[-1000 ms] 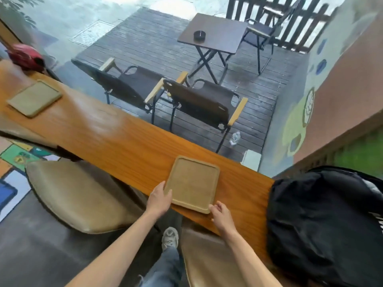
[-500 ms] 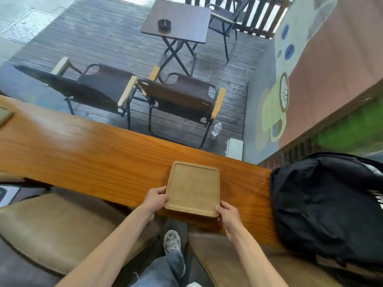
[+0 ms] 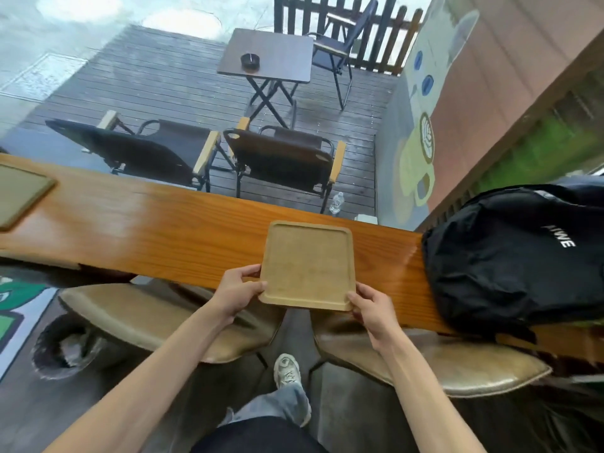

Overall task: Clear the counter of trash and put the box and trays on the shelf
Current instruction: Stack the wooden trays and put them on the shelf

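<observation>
A light wooden tray with a raised rim is lifted at its near edge, which hangs over the front of the long wooden counter. My left hand grips the tray's near left corner, thumb on top. At the near right corner my right hand holds it the same way. A second, similar tray lies flat on the counter at the far left, partly cut off by the frame edge.
A black backpack sits on the counter's right end, close to the tray. Two padded tan stools stand under the counter on either side of my legs. Beyond the glass are folding chairs and a small table.
Both hands went from resting beside the tray to gripping its near corners. The tray slid toward me and its near edge now overhangs the counter front.
</observation>
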